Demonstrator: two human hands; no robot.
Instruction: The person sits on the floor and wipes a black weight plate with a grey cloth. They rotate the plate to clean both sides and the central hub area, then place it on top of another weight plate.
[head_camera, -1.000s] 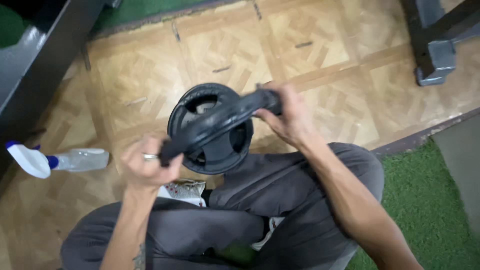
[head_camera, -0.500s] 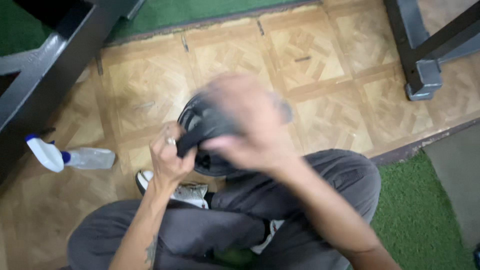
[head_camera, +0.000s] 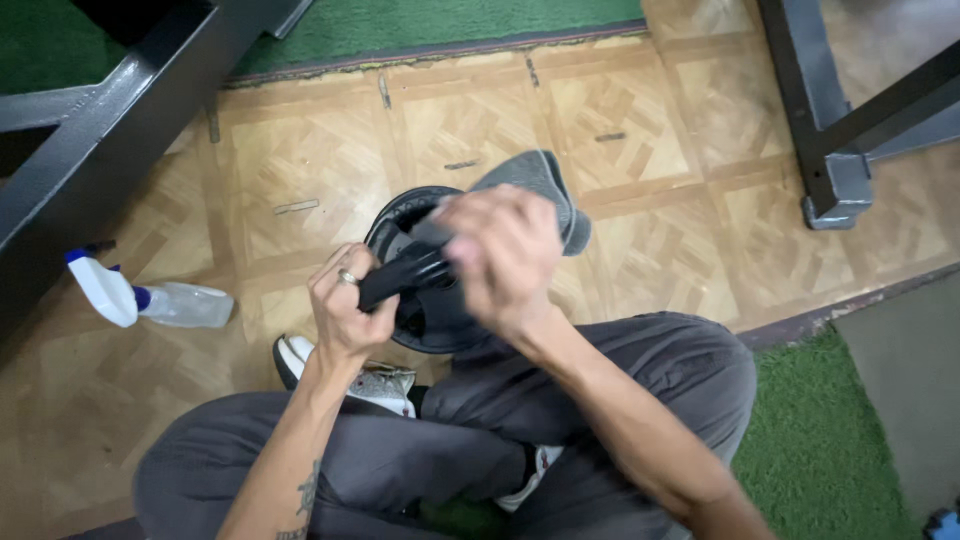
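1. A black bar (head_camera: 400, 275) is held over the person's lap, slanting up from left to right.
2. The left hand (head_camera: 345, 310) is clamped around the bar's lower end; a ring shows on one finger.
3. The right hand (head_camera: 505, 255) is blurred, curled over the bar's upper part and pressing a grey cloth (head_camera: 540, 190) against it. Its fingers are closed on the cloth, which sticks out above and to the right of the hand.
4. Behind the bar lies a black weight plate (head_camera: 425, 320), round, flat on the floor just in front of the legs; whether bar and plate touch cannot be told.
5. The person sits cross-legged in grey trousers (head_camera: 620, 370), with a white shoe (head_camera: 375, 385) showing under the left forearm.
6. The floor (head_camera: 300, 160) is wooden parquet.
7. A spray bottle (head_camera: 150, 300) with a white head lies on its side on the floor, well to the left.
8. Dark metal frames (head_camera: 100, 150) stand at upper left and upper right.
9. Green turf (head_camera: 815, 440) borders the parquet at the right and top.
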